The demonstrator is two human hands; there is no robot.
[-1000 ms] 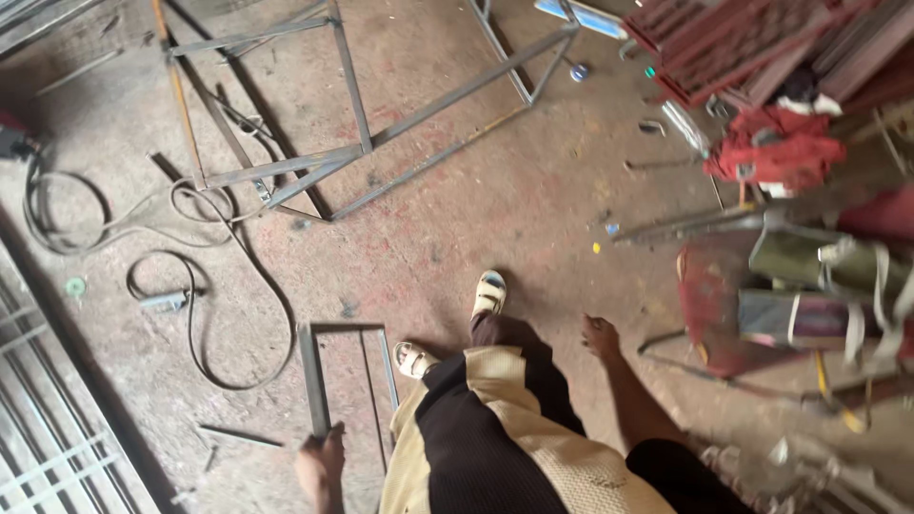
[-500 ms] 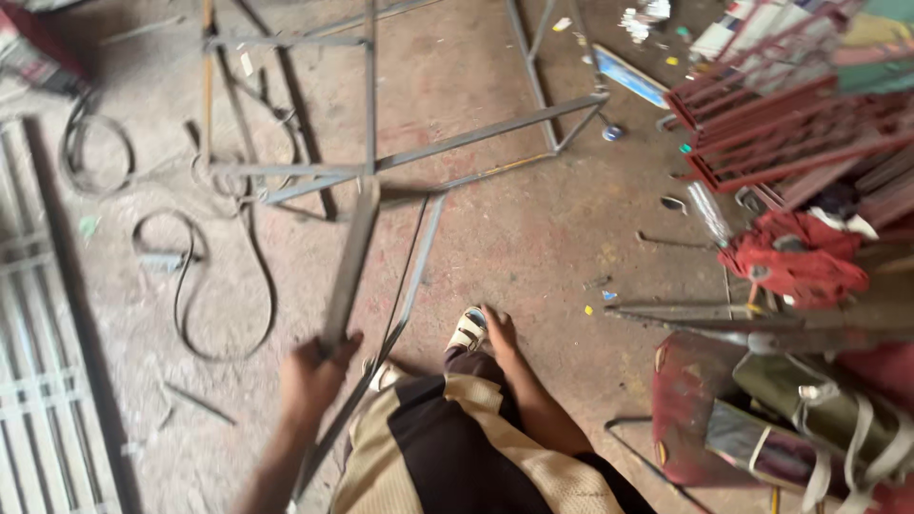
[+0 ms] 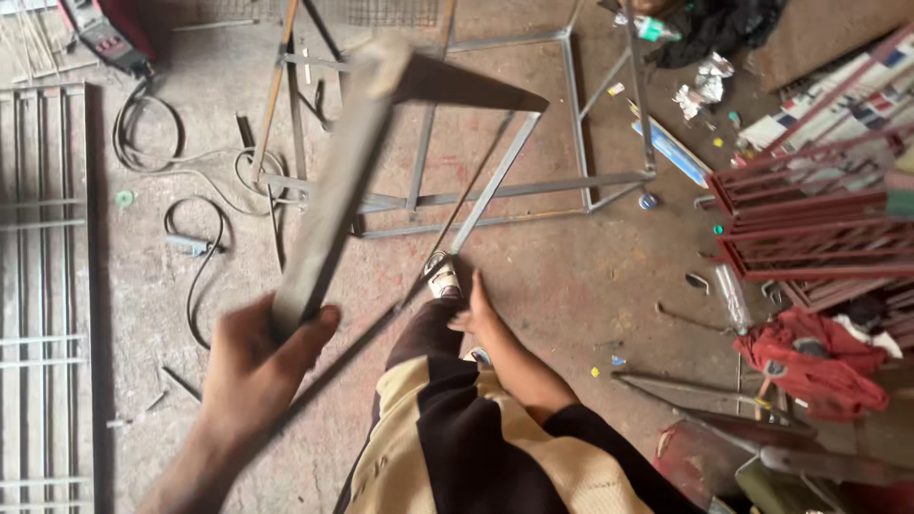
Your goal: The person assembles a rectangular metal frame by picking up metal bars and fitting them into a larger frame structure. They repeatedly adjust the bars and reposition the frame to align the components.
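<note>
My left hand (image 3: 255, 357) grips one side bar of a small rectangular metal frame (image 3: 347, 162) and holds it up off the floor, tilted toward the camera. The frame's far bar (image 3: 495, 181) slants down to the right. My right hand (image 3: 476, 309) hangs empty beside my thigh, fingers loosely together, just above my sandalled foot (image 3: 441, 276). I wear a cream and black shirt (image 3: 495, 447).
A larger welded frame of thin steel bars (image 3: 590, 186) lies on the concrete floor ahead. Black cables (image 3: 195, 252) coil at left beside a grey grille (image 3: 43, 314). Red metal grilles (image 3: 819, 219), a red cloth (image 3: 809, 357) and scrap crowd the right.
My left hand has lifted the small frame from the floor up toward the camera. My right hand has swung in from the side to rest by my leg.
</note>
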